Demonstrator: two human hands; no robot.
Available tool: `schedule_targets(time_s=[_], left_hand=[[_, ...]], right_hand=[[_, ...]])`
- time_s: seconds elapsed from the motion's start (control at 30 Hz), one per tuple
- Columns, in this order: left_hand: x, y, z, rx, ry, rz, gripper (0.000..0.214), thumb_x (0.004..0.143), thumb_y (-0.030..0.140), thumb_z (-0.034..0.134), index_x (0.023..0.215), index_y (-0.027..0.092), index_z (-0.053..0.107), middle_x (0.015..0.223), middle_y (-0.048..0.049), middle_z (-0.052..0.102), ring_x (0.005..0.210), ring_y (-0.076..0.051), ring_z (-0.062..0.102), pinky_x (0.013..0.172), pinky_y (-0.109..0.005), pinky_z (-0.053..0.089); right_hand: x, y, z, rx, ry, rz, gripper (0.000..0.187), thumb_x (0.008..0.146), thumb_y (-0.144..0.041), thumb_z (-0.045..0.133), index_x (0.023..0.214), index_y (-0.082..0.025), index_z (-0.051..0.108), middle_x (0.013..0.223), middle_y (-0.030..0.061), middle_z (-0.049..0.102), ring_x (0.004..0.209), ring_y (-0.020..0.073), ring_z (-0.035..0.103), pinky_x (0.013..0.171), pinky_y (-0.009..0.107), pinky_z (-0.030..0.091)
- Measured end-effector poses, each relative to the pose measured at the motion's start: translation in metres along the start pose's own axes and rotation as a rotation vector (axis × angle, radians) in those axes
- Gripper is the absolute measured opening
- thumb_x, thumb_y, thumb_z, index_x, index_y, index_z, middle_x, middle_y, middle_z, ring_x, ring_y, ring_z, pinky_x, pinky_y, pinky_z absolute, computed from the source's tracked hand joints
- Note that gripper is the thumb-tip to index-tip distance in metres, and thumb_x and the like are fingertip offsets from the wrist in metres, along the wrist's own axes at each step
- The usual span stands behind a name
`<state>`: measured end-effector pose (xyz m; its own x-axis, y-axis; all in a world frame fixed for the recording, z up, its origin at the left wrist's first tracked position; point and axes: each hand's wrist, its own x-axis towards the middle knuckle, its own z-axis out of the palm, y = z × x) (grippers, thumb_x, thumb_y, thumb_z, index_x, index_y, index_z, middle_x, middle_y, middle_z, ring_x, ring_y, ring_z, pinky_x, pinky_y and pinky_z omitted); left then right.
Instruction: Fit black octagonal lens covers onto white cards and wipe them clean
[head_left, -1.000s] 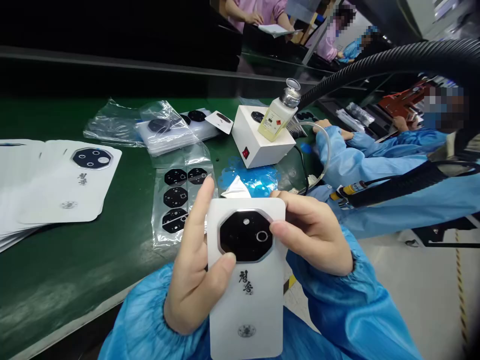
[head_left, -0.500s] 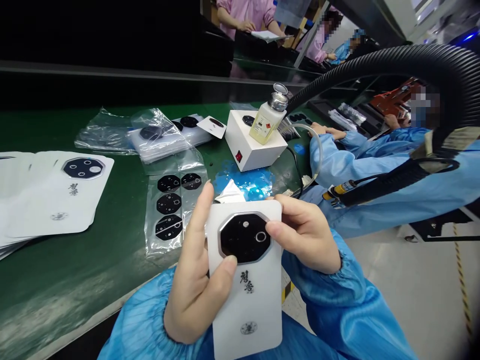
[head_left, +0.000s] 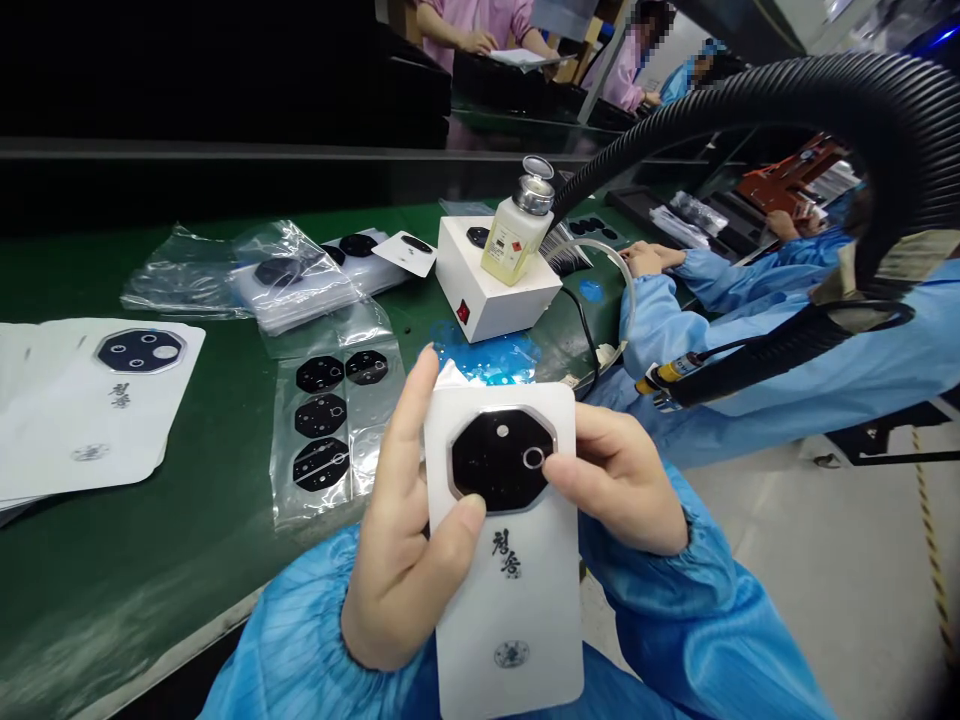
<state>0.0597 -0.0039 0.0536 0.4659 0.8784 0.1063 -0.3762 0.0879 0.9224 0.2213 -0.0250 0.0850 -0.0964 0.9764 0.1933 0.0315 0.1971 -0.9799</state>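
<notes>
Both hands hold up a white phone-shaped card (head_left: pixel 510 600) with a black octagonal lens plate (head_left: pixel 501 460) in a silver rim on it. My left hand (head_left: pixel 409 530) grips the card's left edge, its thumb resting near the plate's lower left. My right hand (head_left: pixel 615 480) holds the right side, with its thumb on the plate beside a small ring. Behind the card lies a clear plastic sheet of black octagonal plates (head_left: pixel 330 430). A stack of similar white cards (head_left: pixel 90 420) lies to the left.
A pump bottle (head_left: pixel 517 235) stands on a white switched box (head_left: pixel 480 285) on the green belt (head_left: pixel 187 560). Plastic bags of plates (head_left: pixel 292 285) lie behind. A co-worker's blue sleeve (head_left: pixel 675 340) and a black ribbed hose (head_left: pixel 810 90) occupy the right.
The whole scene has shifted left and up in view. The card has turned slightly, and my right thumb has slid down across the black plate.
</notes>
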Motion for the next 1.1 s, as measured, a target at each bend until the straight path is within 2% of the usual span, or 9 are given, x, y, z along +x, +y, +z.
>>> schedule_targets(time_s=[0.2, 0.37, 0.43, 0.5, 0.6, 0.67, 0.8, 0.97, 1.1], left_hand=[[0.005, 0.002, 0.007, 0.034, -0.021, 0.039, 0.063, 0.087, 0.021, 0.051, 0.138, 0.049, 0.027, 0.141, 0.0089, 0.045, 0.121, -0.027, 0.052, 0.093, -0.038, 0.053], [0.005, 0.003, 0.01, 0.245, 0.027, 0.145, 0.068, 0.084, 0.021, 0.055, 0.139, 0.047, 0.026, 0.149, 0.0165, 0.027, 0.128, -0.028, 0.045, 0.105, -0.038, 0.045], [0.003, 0.003, 0.01, 0.224, -0.018, 0.119, 0.07, 0.085, 0.022, 0.054, 0.142, 0.045, 0.02, 0.151, 0.0157, 0.023, 0.122, -0.028, 0.051, 0.099, -0.036, 0.051], [0.001, 0.003, 0.011, 0.168, -0.057, 0.069, 0.072, 0.085, 0.023, 0.053, 0.144, 0.04, 0.014, 0.151, 0.0106, 0.027, 0.119, -0.03, 0.054, 0.09, -0.038, 0.057], [0.0, 0.002, 0.012, 0.12, -0.055, 0.025, 0.074, 0.085, 0.024, 0.053, 0.146, 0.035, 0.012, 0.142, 0.0037, 0.044, 0.123, -0.036, 0.049, 0.086, -0.046, 0.058], [0.0, 0.001, 0.012, 0.109, -0.044, 0.039, 0.075, 0.084, 0.024, 0.054, 0.146, 0.034, 0.013, 0.138, 0.0027, 0.049, 0.124, -0.036, 0.048, 0.09, -0.049, 0.056], [0.001, 0.001, 0.011, 0.107, -0.045, 0.054, 0.078, 0.083, 0.023, 0.055, 0.146, 0.033, 0.011, 0.138, 0.0028, 0.05, 0.129, -0.035, 0.041, 0.099, -0.049, 0.051], [0.001, 0.002, 0.011, 0.077, -0.04, 0.033, 0.075, 0.084, 0.022, 0.056, 0.144, 0.039, 0.013, 0.145, 0.0097, 0.039, 0.135, -0.034, 0.029, 0.087, -0.043, 0.059], [0.001, 0.002, 0.01, 0.075, -0.013, 0.031, 0.076, 0.081, 0.023, 0.059, 0.143, 0.038, 0.018, 0.147, 0.01, 0.035, 0.136, -0.037, 0.028, 0.082, -0.043, 0.062]], right_hand=[[-0.008, -0.005, 0.0, -0.141, 0.078, -0.012, 0.007, 0.077, -0.021, 0.06, 0.081, -0.016, 0.063, 0.063, -0.0005, 0.057, 0.053, 0.009, 0.049, 0.044, 0.018, 0.042], [-0.012, -0.004, 0.003, -0.231, 0.026, -0.118, 0.003, 0.072, -0.016, 0.061, 0.071, -0.016, 0.058, 0.063, -0.0019, 0.056, 0.052, 0.007, 0.049, 0.045, 0.016, 0.04], [-0.013, -0.004, 0.005, -0.268, 0.033, -0.141, 0.003, 0.072, -0.017, 0.06, 0.07, -0.016, 0.058, 0.064, -0.0013, 0.056, 0.054, 0.0079, 0.051, 0.046, 0.017, 0.042], [-0.013, -0.005, 0.005, -0.292, 0.031, -0.142, 0.004, 0.072, -0.019, 0.06, 0.069, -0.017, 0.058, 0.063, -0.0009, 0.057, 0.053, 0.0087, 0.051, 0.045, 0.018, 0.042], [-0.014, -0.006, 0.005, -0.314, 0.032, -0.135, 0.004, 0.073, -0.019, 0.059, 0.069, -0.018, 0.057, 0.062, -0.0011, 0.056, 0.052, 0.0093, 0.05, 0.046, 0.019, 0.043], [-0.013, -0.006, 0.005, -0.322, 0.036, -0.134, 0.005, 0.073, -0.019, 0.059, 0.068, -0.018, 0.057, 0.062, -0.0011, 0.057, 0.052, 0.0094, 0.05, 0.047, 0.019, 0.044], [-0.011, -0.005, 0.006, -0.318, 0.038, -0.157, 0.007, 0.07, -0.017, 0.06, 0.066, -0.017, 0.055, 0.061, -0.0026, 0.055, 0.051, 0.0071, 0.048, 0.046, 0.017, 0.042], [-0.011, -0.004, 0.008, -0.329, 0.037, -0.141, 0.005, 0.07, -0.017, 0.062, 0.069, -0.017, 0.057, 0.06, -0.0027, 0.055, 0.051, 0.0075, 0.049, 0.045, 0.017, 0.043], [-0.01, -0.006, 0.01, -0.318, 0.044, -0.118, 0.007, 0.069, -0.017, 0.061, 0.065, -0.017, 0.056, 0.058, -0.0026, 0.055, 0.049, 0.0073, 0.048, 0.044, 0.017, 0.043]])
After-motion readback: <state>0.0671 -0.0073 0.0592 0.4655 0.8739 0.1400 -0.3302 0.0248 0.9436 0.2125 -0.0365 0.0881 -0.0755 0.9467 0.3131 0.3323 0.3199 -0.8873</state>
